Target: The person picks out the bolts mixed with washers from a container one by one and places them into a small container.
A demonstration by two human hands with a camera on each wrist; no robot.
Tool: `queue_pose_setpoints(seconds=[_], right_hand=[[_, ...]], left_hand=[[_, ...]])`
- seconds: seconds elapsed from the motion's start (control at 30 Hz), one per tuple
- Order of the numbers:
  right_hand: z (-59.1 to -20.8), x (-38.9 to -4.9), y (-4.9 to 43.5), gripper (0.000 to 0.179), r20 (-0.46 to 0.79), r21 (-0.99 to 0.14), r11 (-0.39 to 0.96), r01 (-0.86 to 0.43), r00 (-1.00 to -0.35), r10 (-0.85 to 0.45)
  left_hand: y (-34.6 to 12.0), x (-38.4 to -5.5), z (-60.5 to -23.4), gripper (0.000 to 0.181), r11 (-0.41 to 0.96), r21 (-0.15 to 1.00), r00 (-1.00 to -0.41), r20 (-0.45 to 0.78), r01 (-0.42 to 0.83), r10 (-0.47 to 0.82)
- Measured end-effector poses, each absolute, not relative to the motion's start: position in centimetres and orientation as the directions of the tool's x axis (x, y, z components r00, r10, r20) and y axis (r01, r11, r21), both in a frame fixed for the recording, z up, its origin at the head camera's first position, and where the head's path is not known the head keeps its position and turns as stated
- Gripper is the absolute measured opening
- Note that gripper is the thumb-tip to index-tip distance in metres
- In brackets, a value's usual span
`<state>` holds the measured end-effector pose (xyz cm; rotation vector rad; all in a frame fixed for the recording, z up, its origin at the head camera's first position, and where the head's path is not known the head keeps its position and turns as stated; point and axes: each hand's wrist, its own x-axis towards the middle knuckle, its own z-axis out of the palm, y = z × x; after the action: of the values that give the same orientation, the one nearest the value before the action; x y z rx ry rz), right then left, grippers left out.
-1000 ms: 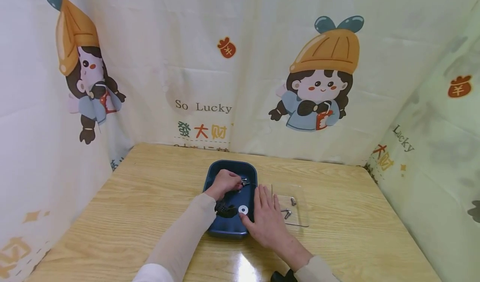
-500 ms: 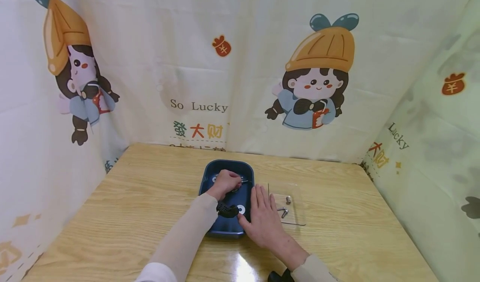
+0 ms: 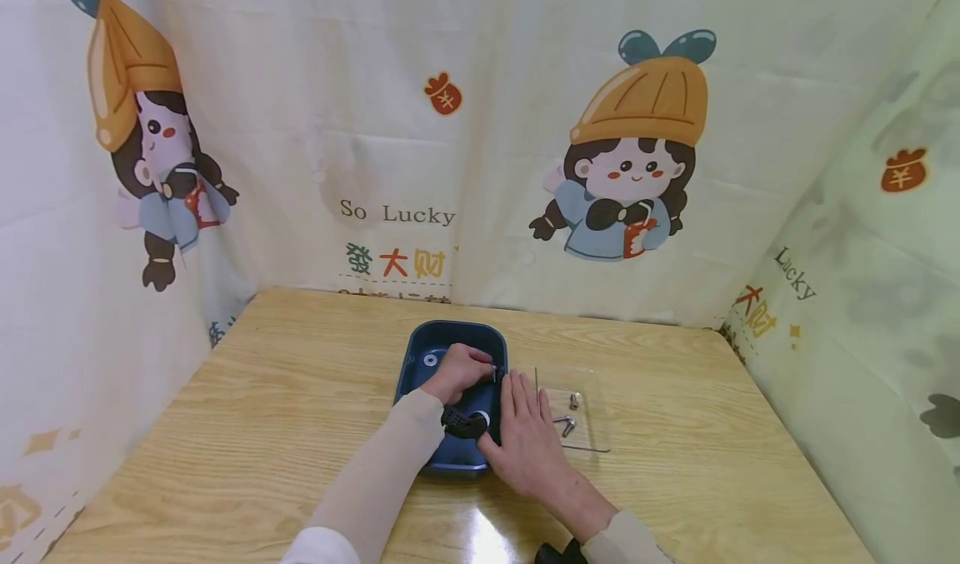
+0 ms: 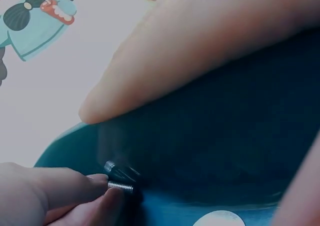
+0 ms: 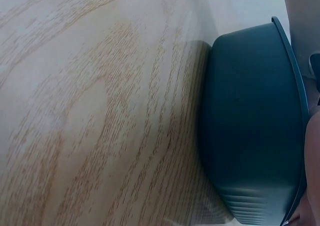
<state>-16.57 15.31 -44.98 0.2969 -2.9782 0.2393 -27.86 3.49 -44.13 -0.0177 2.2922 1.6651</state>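
Observation:
My left hand [image 3: 463, 372] reaches inside a dark blue tray [image 3: 408, 364], close to its right wall. In the left wrist view its thumb and finger pinch a small metal bolt [image 4: 121, 187], the threaded end sticking out. A similar threaded shape [image 4: 117, 170] shows just beyond it at the wall. My right hand [image 3: 531, 435] lies along the tray's right side, fingers straight and at the rim, thumb by the near right edge. One pale washer [image 3: 431, 360] lies at the tray's far left; another washer [image 3: 484, 418] is partly hidden by the black wrist device [image 3: 463, 424].
To the right of my right hand stands a shallow clear container [image 3: 596, 431] with several metal bolts [image 3: 569, 426] in it. Both sit on a wooden table [image 3: 712, 431]. Behind it hangs a printed curtain [image 3: 510, 172].
My left hand has moved right and slightly nearer, toward the tray's right wall, uncovering the far left washer. The right hand keeps its place at the rim.

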Motion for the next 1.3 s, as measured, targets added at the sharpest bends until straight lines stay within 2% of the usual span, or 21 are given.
queue_pose_setpoints(seconds=[0.2, 0.4, 0.7, 1.3], right_hand=[[-44.9, -16.6, 15.3, 0.082, 0.153, -0.144, 0.967, -0.208, -0.970, -0.186], [-44.9, -16.5, 15.3, 0.082, 0.150, -0.144, 0.968, -0.205, -0.972, -0.183], [-44.8, -16.4, 15.3, 0.082, 0.146, -0.162, 0.965, -0.204, -0.973, -0.181], [-44.8, -16.4, 15.3, 0.086, 0.164, -0.143, 0.968, -0.206, -0.970, -0.182]], left_hand=[[3.3, -27.7, -44.3, 0.024, 0.324, 0.930, -0.953, -0.242, -0.174, 0.182], [3.1, -27.7, -44.6, 0.018, 0.319, 0.924, -0.938, -0.284, -0.212, 0.198], [3.0, -27.7, -44.5, 0.018, 0.163, 0.941, -0.907, -0.331, -0.296, 0.261], [2.1, -27.4, -43.6, 0.020, 0.143, 0.952, -0.918, -0.299, -0.269, 0.260]])
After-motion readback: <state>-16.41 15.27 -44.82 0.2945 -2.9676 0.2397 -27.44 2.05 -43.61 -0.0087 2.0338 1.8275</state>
